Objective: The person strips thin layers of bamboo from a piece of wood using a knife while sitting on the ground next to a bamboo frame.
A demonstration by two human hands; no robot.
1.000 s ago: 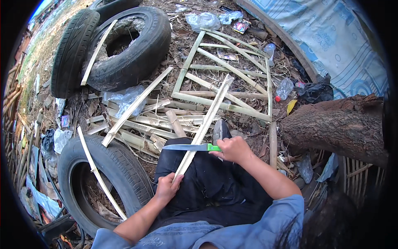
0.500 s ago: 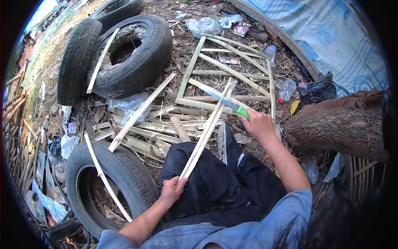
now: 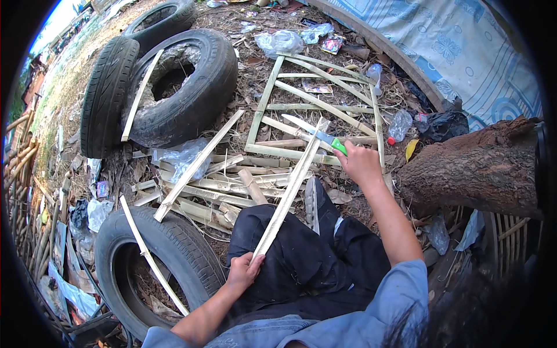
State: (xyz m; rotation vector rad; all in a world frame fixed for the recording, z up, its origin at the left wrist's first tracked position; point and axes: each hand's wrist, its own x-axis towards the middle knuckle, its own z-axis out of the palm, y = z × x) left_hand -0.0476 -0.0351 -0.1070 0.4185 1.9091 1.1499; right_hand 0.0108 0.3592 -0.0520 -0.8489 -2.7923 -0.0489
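My left hand (image 3: 243,271) grips the near end of a long split bamboo strip (image 3: 285,200), pale side up, which slants away over my bent leg. In my right hand (image 3: 361,164) is a knife (image 3: 307,126) with a green handle and a bare blade. The blade lies across the strip near its far end; whether it cuts into the bamboo I cannot tell. Just beyond, a frame of bamboo slats (image 3: 264,103) rests on the ground. More split bamboo pieces (image 3: 223,184) lie piled left of the strip.
Old tyres stand at left: a near tyre (image 3: 194,249) and a far tyre (image 3: 212,87), each with a bamboo strip leaning on it. A thick log (image 3: 470,165) is at right, beside a plastic bottle (image 3: 400,124). A blue patterned sheet (image 3: 441,52) covers the far right.
The knife blade has turned slightly and sits a little nearer the strip's far end. My left hand has shifted slightly lower. The whole view has tilted a bit.
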